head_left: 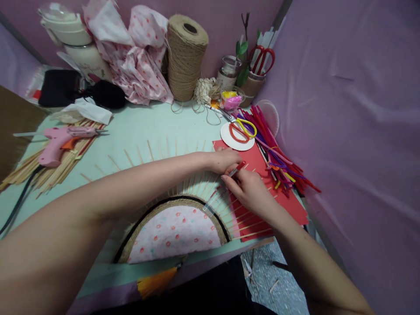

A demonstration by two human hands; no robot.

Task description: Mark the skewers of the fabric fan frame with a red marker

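My left hand point(226, 160) rests over the upper left part of a red paper sheet point(254, 159), fingers spread low on it and partly hidden. Close against it, my right hand point(252, 189) is closed around a slim pen-like stick point(233, 171) with a red end. A clear ruler-like strip point(211, 202) slants down and left from below my hands. Under my left forearm lies a half-round fan shape with a flower-print centre point(177, 232), a twine border point(179, 202), a black edging line and thin wooden sticks point(139, 154) radiating outward.
A pink glue gun point(55, 144) lies on wooden sticks point(59, 177) at left. Behind stand a bottle point(85, 59), patterned cloth point(141, 72) and a twine spool point(187, 57). Scissors point(241, 130) lie on a white disc beside pipe cleaners point(278, 153). A yellow tassel point(155, 282) hangs at the front edge.
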